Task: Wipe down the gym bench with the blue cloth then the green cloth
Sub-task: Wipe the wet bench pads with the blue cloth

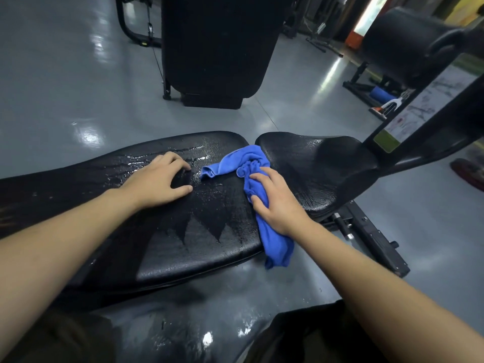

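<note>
Blue cloth [258, 184]: a soft, bunched microfibre piece, laid across the right end of the long pad of the gym bench [183, 231], one tail draped over the near edge, another corner spread toward the far side. It is judged light, limp and probably damp; best taken by a gathered handful at the middle, since a corner hold would let it trail.

Right hand [277, 203]: pressed on the cloth, fingers curled over its bunched middle and gripping it against the pad.

Left hand [159, 179]: rested on the pad to the left of the cloth, apart from it, fingers loosely bent, nothing held.

Bench surface: black textured vinyl, wet streaks and a zigzag wiped pattern visible; judged slippery. The seat pad [319, 166] adjoins at right.

Green cloth: not seen.

Surroundings: glossy grey floor [65, 87], an upright black pad [217, 48] beyond.
</note>
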A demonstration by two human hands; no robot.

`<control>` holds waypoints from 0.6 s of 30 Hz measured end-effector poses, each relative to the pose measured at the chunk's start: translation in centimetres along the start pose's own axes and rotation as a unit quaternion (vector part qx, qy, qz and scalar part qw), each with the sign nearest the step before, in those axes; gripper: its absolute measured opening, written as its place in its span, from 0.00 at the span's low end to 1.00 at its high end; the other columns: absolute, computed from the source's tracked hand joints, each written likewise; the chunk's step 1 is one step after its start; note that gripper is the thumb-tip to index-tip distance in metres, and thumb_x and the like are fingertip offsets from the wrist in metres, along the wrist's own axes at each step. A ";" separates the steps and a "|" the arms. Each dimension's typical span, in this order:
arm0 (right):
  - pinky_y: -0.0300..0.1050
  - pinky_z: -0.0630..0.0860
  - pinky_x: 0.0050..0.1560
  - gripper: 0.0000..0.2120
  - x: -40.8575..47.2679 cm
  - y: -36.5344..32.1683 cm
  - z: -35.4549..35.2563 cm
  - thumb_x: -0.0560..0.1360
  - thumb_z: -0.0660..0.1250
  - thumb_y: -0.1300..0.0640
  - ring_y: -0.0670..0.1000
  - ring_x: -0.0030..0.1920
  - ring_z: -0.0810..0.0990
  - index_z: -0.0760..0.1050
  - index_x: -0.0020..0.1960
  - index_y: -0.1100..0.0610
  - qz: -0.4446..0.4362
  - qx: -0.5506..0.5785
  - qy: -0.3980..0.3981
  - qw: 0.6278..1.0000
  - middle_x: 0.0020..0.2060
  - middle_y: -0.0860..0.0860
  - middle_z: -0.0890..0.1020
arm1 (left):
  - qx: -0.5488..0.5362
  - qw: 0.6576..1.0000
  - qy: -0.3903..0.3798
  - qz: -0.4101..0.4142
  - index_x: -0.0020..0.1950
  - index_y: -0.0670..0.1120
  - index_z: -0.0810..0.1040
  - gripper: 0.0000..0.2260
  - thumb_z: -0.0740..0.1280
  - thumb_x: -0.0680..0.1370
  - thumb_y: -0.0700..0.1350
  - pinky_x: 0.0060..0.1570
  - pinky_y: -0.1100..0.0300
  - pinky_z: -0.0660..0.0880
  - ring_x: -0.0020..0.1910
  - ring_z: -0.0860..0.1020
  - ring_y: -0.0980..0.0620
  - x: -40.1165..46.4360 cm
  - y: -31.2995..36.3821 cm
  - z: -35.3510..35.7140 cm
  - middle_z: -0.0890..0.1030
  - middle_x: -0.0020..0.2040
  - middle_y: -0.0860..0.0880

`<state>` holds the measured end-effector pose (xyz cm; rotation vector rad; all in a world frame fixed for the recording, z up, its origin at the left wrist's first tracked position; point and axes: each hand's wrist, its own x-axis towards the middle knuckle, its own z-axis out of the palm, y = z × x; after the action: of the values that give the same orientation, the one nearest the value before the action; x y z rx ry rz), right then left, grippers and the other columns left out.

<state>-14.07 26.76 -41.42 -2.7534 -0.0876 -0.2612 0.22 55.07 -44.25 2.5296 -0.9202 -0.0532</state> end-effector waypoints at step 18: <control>0.52 0.61 0.71 0.27 18.4 0.1 2.8 0.79 0.63 0.48 0.61 0.71 0.61 0.63 0.75 0.55 0.041 -0.053 -0.081 0.994 0.71 0.58 0.64 | 0.019 0.999 0.019 0.027 0.67 0.57 0.71 0.20 0.65 0.77 0.62 0.63 0.53 0.71 0.62 0.69 0.55 1.0 -1.7 -0.4 0.68 0.64 0.58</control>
<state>4.45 28.18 -40.48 -2.8716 -0.0028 -0.0198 2.09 55.77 -44.52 2.5302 -0.9816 0.0281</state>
